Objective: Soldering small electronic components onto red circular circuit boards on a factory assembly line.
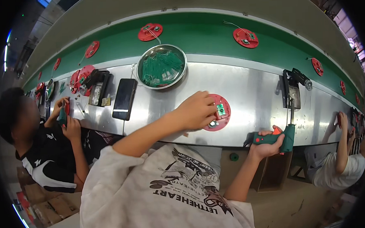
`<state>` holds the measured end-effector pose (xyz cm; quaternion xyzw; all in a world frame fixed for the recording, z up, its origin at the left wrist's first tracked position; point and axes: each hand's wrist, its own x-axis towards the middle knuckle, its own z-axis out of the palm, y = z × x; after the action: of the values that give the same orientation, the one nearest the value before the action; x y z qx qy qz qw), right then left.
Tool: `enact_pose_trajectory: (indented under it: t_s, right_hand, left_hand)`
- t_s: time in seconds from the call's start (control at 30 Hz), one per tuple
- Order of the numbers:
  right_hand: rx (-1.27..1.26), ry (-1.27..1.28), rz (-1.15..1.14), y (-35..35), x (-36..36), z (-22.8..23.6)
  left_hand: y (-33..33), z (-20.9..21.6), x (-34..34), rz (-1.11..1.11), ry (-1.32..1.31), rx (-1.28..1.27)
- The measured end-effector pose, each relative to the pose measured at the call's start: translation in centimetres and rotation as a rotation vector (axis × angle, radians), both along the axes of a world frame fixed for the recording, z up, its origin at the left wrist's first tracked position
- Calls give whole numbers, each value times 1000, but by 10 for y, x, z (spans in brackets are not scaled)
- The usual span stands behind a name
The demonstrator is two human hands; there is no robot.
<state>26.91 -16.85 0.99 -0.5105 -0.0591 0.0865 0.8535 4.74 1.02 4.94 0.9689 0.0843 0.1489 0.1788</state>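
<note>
A red round plastic plate (222, 122) lies on the metal bench in front of me, with a small green circuit board (220, 109) on it. My left hand (196, 111) covers the plate's left side, fingers bent and gripping it; the fingertips are partly hidden. Low at the bench's front edge, my right hand (269, 146) is wrapped round the handle of a green soldering gun (288, 138) with a red trigger. Its long metal nozzle points away from me, its end near a black soldering stand (290, 89). The gun is apart from the plate.
A steel bowl of green wires (162, 67) stands behind my left hand, beside a dark phone (124, 99). On the green conveyor belt (203, 35) lie several red plates with white wires. One co-worker (49, 140) works at left, another (339, 160) at right. An open carton (274, 173) sits below the bench.
</note>
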Motion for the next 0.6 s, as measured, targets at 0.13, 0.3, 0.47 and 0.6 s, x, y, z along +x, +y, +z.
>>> enact_pose_trajectory:
  t_s: [0.13,0.3,0.47,0.6]
  right_hand:
    - [16,-14,5,-1,-2,4]
    - [30,19,31,0,-2,5]
    - [-47,-33,53,1,-3,8]
    - [-49,-28,47,-1,-3,7]
  left_hand:
    - [-35,-19,-47,229,-233,-64]
    - [-57,-26,-66,388,-393,38]
    - [-57,-23,-69,368,-397,97]
    - [-55,-22,-69,352,-423,118]
